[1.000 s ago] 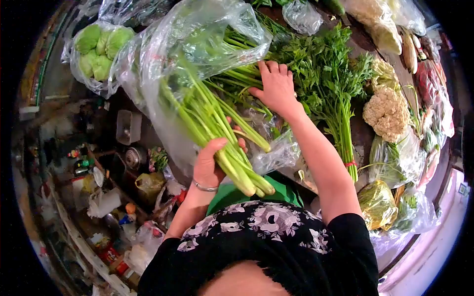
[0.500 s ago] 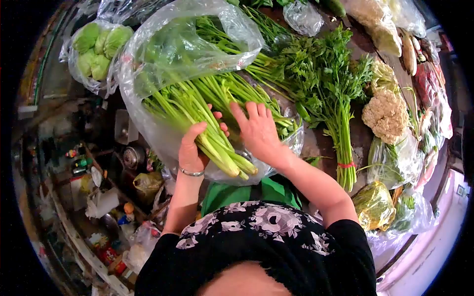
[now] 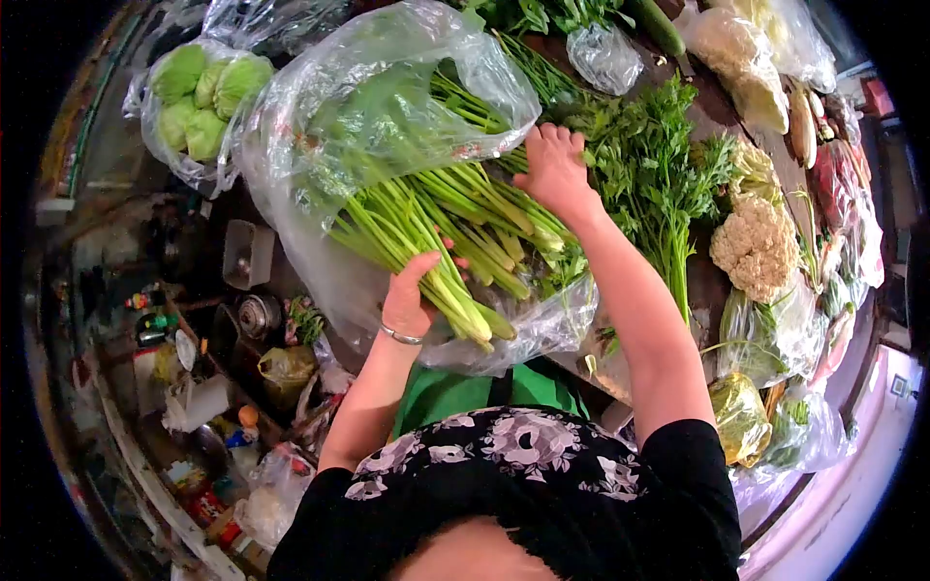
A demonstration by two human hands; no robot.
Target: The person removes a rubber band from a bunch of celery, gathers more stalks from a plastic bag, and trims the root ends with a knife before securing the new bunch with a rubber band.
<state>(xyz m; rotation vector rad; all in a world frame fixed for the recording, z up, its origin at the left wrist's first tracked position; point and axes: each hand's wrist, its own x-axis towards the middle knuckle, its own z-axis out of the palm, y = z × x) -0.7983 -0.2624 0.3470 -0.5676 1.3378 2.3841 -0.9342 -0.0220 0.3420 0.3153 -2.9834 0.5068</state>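
Note:
My left hand (image 3: 411, 302), with a bracelet at the wrist, is wrapped round the lower stalks of a celery bunch (image 3: 436, 261). The leafy ends of this bunch lie inside a large clear plastic bag (image 3: 320, 116). More loose celery stalks (image 3: 494, 208) spread out of the bag's mouth, to the right of the held ones. My right hand (image 3: 560, 179) reaches past them to the bag's right edge, thumb and fingers apart, and I see nothing gripped in it. Just right of it lies another leafy celery bunch (image 3: 668, 194), its lower end partly behind my right forearm.
Bagged round green vegetables (image 3: 208, 97) lie at the upper left. Cauliflower (image 3: 756, 242), a yellow bag (image 3: 741, 421) and a crumpled clear bag (image 3: 603, 58) are on the right side. Below the left edge stand a metal pot (image 3: 260, 315) and a plastic container (image 3: 247, 254).
My right hand has moved up and right, from over the loose stalks to the bag's edge. My left hand has shifted slightly right with the celery still in it.

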